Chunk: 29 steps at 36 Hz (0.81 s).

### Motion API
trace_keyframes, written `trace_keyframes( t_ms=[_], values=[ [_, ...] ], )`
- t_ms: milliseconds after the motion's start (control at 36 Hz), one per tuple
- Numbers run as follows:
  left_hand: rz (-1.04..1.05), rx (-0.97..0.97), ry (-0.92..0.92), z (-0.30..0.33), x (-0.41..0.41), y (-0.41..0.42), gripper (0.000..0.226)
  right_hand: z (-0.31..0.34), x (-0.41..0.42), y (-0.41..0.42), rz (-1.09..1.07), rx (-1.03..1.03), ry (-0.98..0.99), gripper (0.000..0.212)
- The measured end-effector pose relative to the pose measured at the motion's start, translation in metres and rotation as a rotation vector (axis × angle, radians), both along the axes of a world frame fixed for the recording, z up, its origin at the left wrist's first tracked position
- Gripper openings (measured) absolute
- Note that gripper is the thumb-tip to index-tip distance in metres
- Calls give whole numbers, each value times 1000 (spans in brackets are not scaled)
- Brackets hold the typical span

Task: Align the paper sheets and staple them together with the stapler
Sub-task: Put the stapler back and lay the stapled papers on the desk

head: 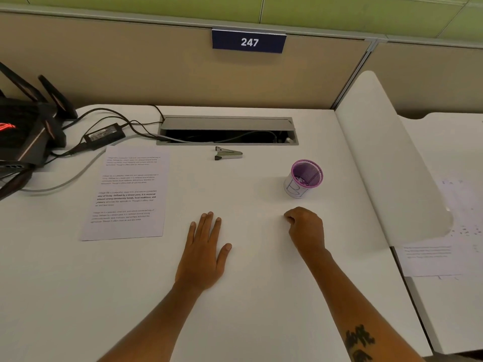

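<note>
Printed paper sheets [128, 194] lie flat on the white desk [248, 296], left of centre; how many are stacked I cannot tell. A small silver stapler [228, 153] with black ends lies further back, just in front of the cable slot. My left hand [205, 250] rests palm down on the desk with fingers stretched out, to the right of the sheets and holding nothing. My right hand [305, 229] rests on the desk with its fingers curled into a loose fist, empty, just below a purple mesh cup.
A purple mesh cup [304, 178] stands right of centre. An open cable slot [227, 131] runs along the back. A black router [23, 131], a power brick [104, 134] and cables sit at the left. A white divider [386, 158] borders the right side, with more papers [441, 246] beyond.
</note>
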State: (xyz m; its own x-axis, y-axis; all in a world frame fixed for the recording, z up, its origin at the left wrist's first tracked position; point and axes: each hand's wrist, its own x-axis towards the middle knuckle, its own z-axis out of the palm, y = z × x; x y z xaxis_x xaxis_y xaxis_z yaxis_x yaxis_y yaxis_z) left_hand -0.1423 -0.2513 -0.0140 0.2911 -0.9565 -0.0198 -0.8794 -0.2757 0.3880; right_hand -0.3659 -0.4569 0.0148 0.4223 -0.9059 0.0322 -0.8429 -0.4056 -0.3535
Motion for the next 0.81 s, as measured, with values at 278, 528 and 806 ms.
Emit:
trace_keyframes(
  t_ms=[278,528,806],
  values=[
    [-5,13,-13,0,0,1,73,-1,5,3,100,-70,69,40],
    [-2,20,-15,1,0,1,73,-6,2,5,131,-79,4,46],
    [-2,13,-15,0,0,1,73,24,-19,-16,-740,619,-934,24]
  ],
)
